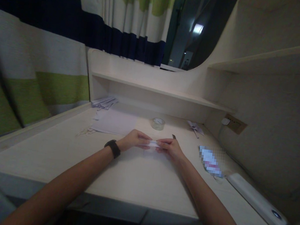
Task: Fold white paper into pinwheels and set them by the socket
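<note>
A narrow strip of white paper (153,143) stretches between my two hands, just above the desk. My left hand (137,139), with a dark watch on its wrist, pinches the left end between thumb and fingers. At the other end, my right hand (170,147) is closed on the same strip in a similar pinch. Fingers cover both ends of the paper. Behind the hands lies a roll of clear tape (157,123). A small dark flat piece (174,137) sticks out just beyond my right hand; most of it is hidden.
White paper sheets (115,120) lie at the back left beside a stack of folded paper strips (104,102). Paper scraps (195,127) rest at the back right. A phone (210,162) and a long white device (257,199) occupy the right side, below a wall socket (235,124).
</note>
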A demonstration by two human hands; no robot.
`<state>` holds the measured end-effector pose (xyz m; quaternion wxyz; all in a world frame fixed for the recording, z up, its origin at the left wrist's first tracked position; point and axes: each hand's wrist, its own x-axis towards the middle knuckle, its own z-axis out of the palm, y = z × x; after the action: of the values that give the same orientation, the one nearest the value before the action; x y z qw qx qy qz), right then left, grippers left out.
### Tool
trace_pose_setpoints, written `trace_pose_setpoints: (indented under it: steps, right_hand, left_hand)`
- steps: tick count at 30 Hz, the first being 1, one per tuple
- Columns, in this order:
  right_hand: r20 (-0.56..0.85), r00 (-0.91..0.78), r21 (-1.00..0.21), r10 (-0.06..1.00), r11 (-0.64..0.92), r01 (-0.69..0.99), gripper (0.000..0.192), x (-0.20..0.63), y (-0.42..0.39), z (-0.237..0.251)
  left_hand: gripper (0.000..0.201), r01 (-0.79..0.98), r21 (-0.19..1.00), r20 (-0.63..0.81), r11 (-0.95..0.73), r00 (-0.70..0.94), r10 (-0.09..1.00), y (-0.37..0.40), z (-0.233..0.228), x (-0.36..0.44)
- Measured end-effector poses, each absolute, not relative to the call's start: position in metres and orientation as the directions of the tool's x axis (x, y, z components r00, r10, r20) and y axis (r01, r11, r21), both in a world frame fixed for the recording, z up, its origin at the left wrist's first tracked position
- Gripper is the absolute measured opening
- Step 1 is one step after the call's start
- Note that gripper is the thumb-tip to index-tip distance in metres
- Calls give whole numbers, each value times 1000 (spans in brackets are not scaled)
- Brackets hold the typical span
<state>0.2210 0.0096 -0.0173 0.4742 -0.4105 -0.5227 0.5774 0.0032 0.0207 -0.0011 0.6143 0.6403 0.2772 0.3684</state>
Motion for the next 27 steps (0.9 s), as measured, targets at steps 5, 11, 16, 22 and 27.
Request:
trace_pose_setpoints:
  steps: [5, 11, 16, 22, 27]
  right_hand:
    - [11, -195, -992, 981, -14, -128, 27, 221, 10, -18]
    - [-1, -231, -994, 973, -26, -109, 28, 220, 7, -15]
    - [-1, -196, -990, 981, -28, -136, 24, 219, 7, -13]
    - [9, -236, -987, 972, -29, -160, 26, 219, 7, -15]
    - [36, -267, -986, 963, -9, -168, 30, 217, 5, -16]
  left_hand:
    - [45, -19, 996, 79, -81, 544, 836, 21, 0, 5]
    - [45, -24, 996, 89, -90, 549, 831, 22, 0, 1]
    - [45, -19, 996, 84, -88, 534, 841, 16, 6, 3]
    - [49, -38, 997, 71, -60, 574, 816, 17, 3, 3]
    - [47, -57, 998, 53, -24, 586, 808, 20, 1, 1]
